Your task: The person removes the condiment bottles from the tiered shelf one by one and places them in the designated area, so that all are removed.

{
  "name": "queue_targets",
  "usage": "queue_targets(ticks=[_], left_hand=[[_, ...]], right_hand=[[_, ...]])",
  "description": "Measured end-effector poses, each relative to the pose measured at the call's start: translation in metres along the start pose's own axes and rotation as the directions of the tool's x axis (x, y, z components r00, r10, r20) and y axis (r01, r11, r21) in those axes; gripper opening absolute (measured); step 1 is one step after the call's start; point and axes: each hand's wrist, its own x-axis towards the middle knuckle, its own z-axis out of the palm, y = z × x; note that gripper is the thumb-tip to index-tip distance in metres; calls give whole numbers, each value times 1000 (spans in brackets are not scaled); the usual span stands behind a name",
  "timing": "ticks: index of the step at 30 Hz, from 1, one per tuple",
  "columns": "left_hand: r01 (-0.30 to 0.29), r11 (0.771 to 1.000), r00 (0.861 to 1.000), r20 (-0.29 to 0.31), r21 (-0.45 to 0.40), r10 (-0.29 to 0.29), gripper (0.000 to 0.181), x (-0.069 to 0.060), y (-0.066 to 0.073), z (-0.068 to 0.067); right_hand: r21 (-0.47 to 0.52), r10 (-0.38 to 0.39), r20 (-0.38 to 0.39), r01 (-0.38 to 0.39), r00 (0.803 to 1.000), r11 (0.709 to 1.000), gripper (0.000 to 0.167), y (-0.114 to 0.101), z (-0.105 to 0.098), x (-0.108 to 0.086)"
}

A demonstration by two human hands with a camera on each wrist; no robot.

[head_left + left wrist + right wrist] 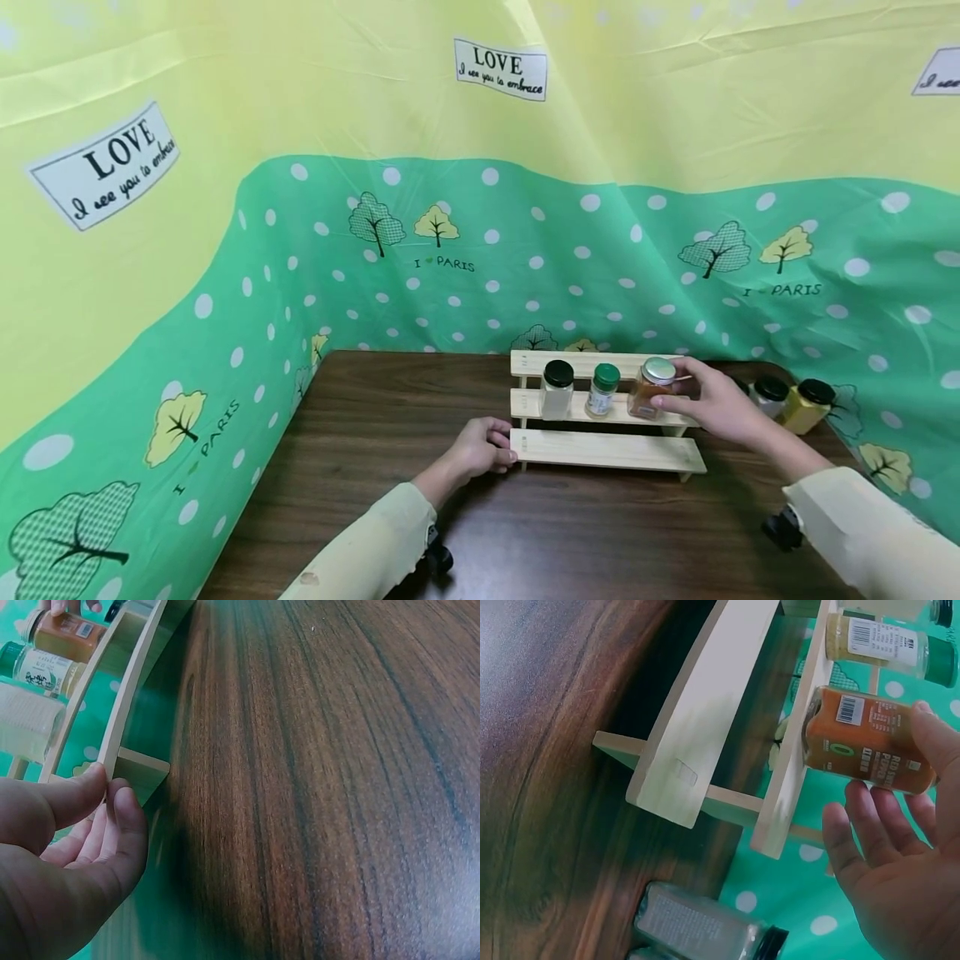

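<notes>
My left hand (476,450) pinches the left end of the wooden rack (611,448), which runs lengthwise left to right. On its middle shelf (580,405), right of the black-lidded jar (557,398) and green-lidded jar (601,398), the orange-brown jar (645,402) stands upright, long axis vertical, lid (660,370) up, held by my right hand (716,404).

Tabletop (367,417): broad open passage left of the wooden rack (579,408) and along its front.
Bottom shelf (607,447): open lengthwise from the front; left end blocked by left-hand grip (480,446).
Middle shelf (528,403): 3 obstacles in a row, black-lidded jar (557,396), green-lidded jar (602,392), brown jar (648,392); narrow gaps between; right end obstructed by right-hand grip (708,400).
Top shelf (592,359): front approach partly barred by those 3.
Right side: right sleeve (862,517), yellow jar (804,410).
Rear: cloth (450,325).
</notes>
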Motion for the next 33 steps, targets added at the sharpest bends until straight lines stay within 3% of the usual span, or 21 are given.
queue_targets(ticks=[18, 33], left_hand=[[1, 1000, 1000, 8, -9, -1, 50, 0, 0, -1], [-2, 1000, 1000, 8, -14, 2, 49, 1, -1, -1]], right_hand=[[10, 25, -35, -24, 999, 1000, 64, 3, 4, -2], [7, 2, -91, -1, 996, 1000, 61, 3, -1, -4]])
